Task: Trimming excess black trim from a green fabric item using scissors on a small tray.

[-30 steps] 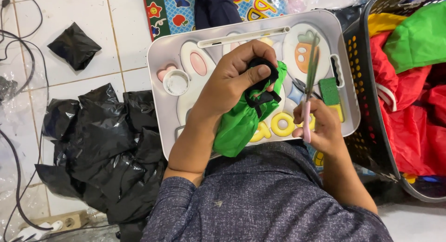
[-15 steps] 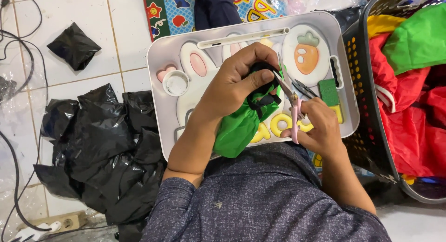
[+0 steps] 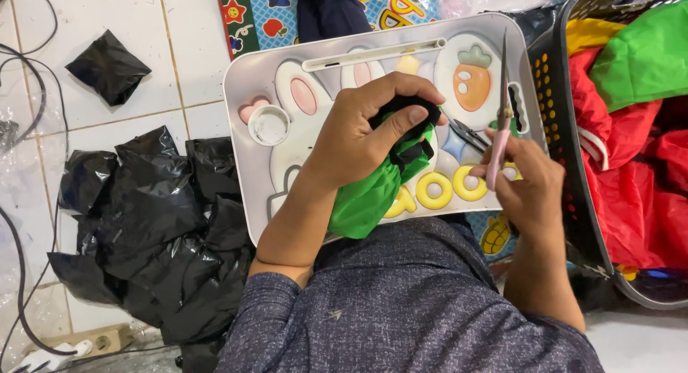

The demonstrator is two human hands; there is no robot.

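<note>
Over the grey cartoon-printed lap tray (image 3: 247, 93), the left hand (image 3: 358, 133) clenches a green fabric bundle with black trim (image 3: 373, 194), while the right hand (image 3: 530, 183), just beside it, grips pink-handled scissors (image 3: 500, 129), blades upright and seemingly closed.

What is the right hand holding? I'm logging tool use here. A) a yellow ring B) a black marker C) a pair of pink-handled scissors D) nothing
C: the right hand grips pink-handled scissors, blades pointing away over the lap tray.

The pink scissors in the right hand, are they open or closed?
Open: the pink scissors in the right hand show one blade pointing up and the other angled left.
</note>
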